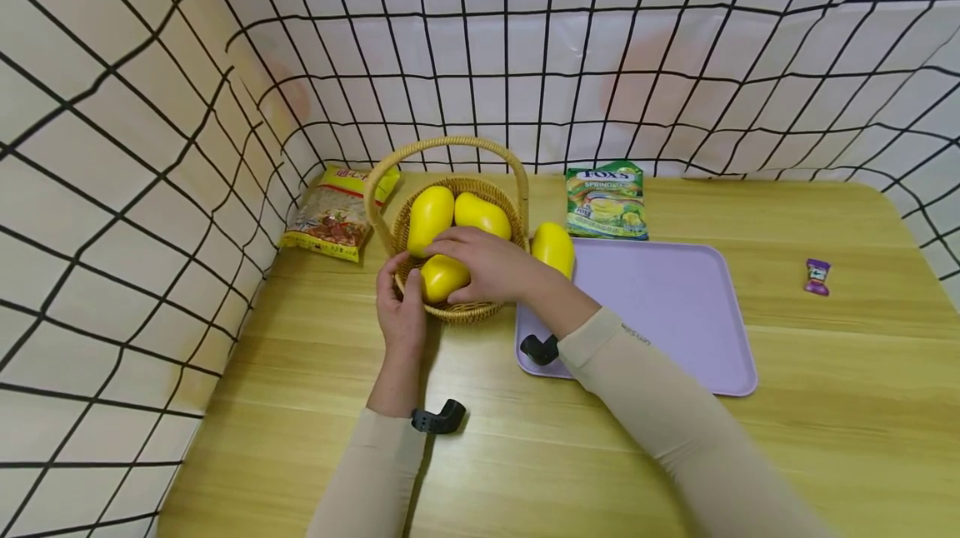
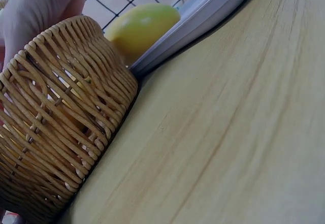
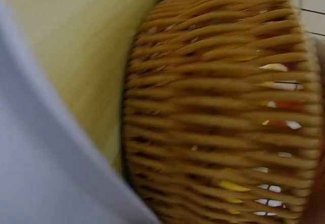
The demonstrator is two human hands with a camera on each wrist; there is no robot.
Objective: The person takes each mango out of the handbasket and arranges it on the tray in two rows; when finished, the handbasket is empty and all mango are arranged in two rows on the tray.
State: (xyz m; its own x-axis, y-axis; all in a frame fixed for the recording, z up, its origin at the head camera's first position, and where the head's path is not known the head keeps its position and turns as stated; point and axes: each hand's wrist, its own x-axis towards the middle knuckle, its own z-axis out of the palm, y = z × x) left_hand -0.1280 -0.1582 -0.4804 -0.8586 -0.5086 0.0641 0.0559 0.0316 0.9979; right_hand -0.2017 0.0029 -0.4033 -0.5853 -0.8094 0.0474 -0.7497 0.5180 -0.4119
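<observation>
Front mango (image 1: 441, 278), likely firm and slick, wants holding mid-body, right hand (image 1: 491, 263) curled round it, left hand (image 1: 401, 317) gripping basket (image 1: 467, 315).

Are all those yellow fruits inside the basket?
No, one yellow fruit lies outside the basket, at a corner of the purple tray.

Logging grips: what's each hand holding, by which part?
Left hand: the basket, by its near-left rim. Right hand: apparently the front yellow fruit, around its right end.

Handle (image 1: 450, 141) arches over basket (image 1: 463, 316); room above tray's (image 1: 667, 305) right side.
</observation>
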